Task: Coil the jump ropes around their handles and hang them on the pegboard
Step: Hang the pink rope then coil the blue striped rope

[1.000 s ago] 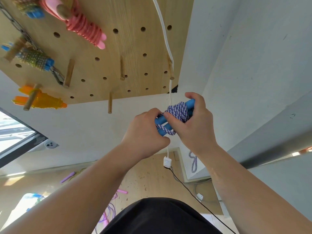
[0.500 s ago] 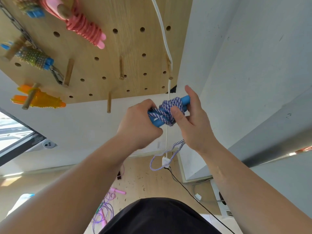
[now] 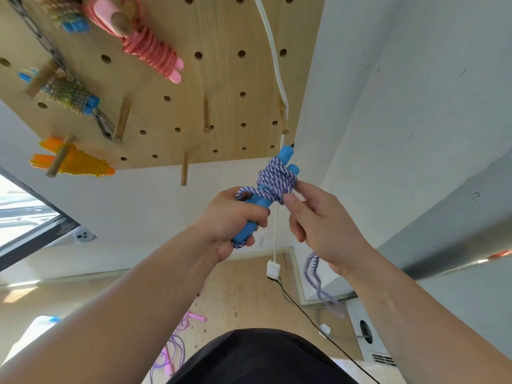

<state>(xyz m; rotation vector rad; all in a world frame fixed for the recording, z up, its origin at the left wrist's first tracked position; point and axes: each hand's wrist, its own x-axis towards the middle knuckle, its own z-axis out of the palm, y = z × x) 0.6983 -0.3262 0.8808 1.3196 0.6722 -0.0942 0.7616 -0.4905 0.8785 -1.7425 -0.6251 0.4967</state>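
Head view: just below the wooden pegboard (image 3: 221,79), the left hand (image 3: 235,220) is fisted round two blue handles (image 3: 286,156). The right hand (image 3: 324,225) pinches the striped rope (image 3: 274,180) against its coil, the loose tail (image 3: 314,273) hanging below. The rope looks soft and light, so the stiff handles seem the best hold.

No text, label, brand, number or sign can be read anywhere in view.
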